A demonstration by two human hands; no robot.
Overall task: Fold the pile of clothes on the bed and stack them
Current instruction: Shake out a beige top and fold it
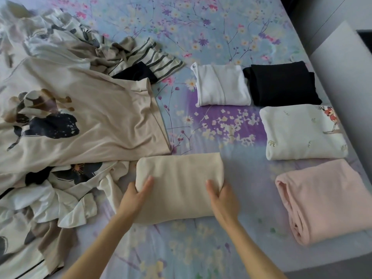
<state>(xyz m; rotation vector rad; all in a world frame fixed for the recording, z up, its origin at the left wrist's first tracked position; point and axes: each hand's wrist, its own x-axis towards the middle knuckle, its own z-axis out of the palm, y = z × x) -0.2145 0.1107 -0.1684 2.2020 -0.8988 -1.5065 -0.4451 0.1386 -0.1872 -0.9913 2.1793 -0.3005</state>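
Note:
A folded beige garment (179,178) lies on the bed in front of me. My left hand (136,195) grips its near left corner, thumb on top. My right hand (222,196) grips its near right side the same way. To the left spreads the unfolded pile (60,117): a big beige shirt with a dark print, striped and flowered pieces. Folded items lie separately at the right: a white one (221,85), a black one (281,83), a cream one with a deer print (302,131) and a pink one (326,200).
The floral bedsheet (221,127) shows between the folded items. The bed's right edge meets a grey surface (342,67) along the right side of the view.

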